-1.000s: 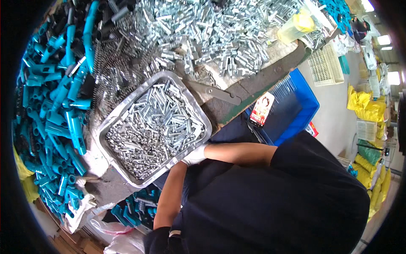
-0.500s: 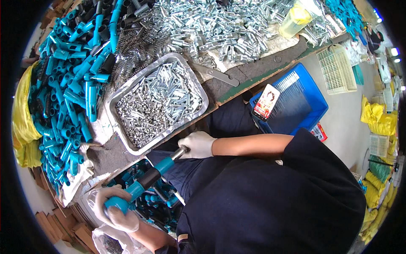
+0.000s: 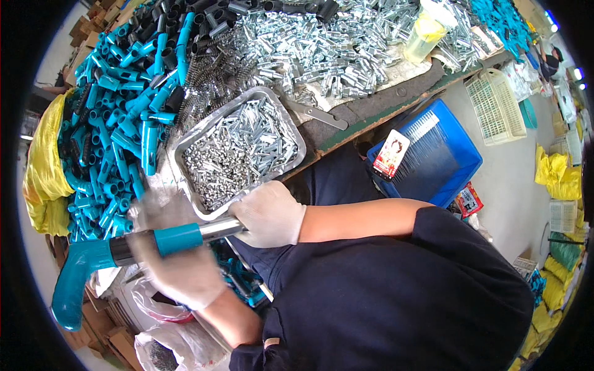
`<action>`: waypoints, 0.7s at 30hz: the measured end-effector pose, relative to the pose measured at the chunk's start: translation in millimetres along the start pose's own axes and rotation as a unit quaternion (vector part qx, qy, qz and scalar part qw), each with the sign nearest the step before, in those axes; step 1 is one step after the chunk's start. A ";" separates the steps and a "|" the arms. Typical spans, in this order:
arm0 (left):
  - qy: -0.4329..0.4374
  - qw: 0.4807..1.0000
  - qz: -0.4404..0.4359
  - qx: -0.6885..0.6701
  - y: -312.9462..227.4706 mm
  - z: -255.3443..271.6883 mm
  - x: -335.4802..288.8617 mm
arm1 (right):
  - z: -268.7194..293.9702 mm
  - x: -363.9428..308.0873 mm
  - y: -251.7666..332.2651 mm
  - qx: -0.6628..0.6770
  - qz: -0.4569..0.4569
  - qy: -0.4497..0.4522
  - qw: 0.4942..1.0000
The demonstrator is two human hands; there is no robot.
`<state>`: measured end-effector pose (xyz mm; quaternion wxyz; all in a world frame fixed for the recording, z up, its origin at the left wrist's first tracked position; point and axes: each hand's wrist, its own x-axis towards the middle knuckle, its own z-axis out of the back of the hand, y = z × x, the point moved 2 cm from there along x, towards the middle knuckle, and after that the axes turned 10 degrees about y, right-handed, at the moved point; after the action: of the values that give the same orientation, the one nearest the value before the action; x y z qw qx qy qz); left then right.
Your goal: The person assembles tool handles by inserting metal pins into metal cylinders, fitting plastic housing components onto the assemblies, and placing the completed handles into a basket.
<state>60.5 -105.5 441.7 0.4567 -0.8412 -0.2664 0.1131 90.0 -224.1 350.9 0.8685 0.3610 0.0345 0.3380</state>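
A teal tool with a bent handle [image 3: 77, 272], a black band and a shiny metal shaft lies across both my hands, just off the bench edge. Gloved in white, my right hand [image 3: 270, 214] is closed around the metal shaft, close to the tray's near corner. My left hand [image 3: 182, 272], also gloved, is at the tool's black band. Motion smears its fingers, so I cannot tell how firmly they close. A metal tray [image 3: 299, 148] of small metal pins and short studs sits on the bench just beyond my hands.
Teal tubular parts [image 3: 117, 136] heap up at the left beside a yellow sack [image 3: 46, 167]. Springs [image 3: 216, 68] and metal fittings [image 3: 322, 46] cover the far bench. On the right, a blue bin [image 3: 455, 161] holds thin rods, with a phone [image 3: 391, 154] on its rim. White plastic bags [image 3: 179, 343] stand below left.
The tool has swung up nearly level and shifted left. My left hand has moved from its bent handle end to the black band. My right hand has risen toward the tray, still on the shaft.
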 end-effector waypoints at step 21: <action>0.367 0.780 0.323 -0.390 24.0 9.1 32.2 | -19.0 -8.0 27.9 0.752 0.035 0.508 0.417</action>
<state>91.6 -91.9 418.4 0.0890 -0.9621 0.1876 -0.1768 62.4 -203.2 353.6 0.0613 0.6335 0.6974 0.3293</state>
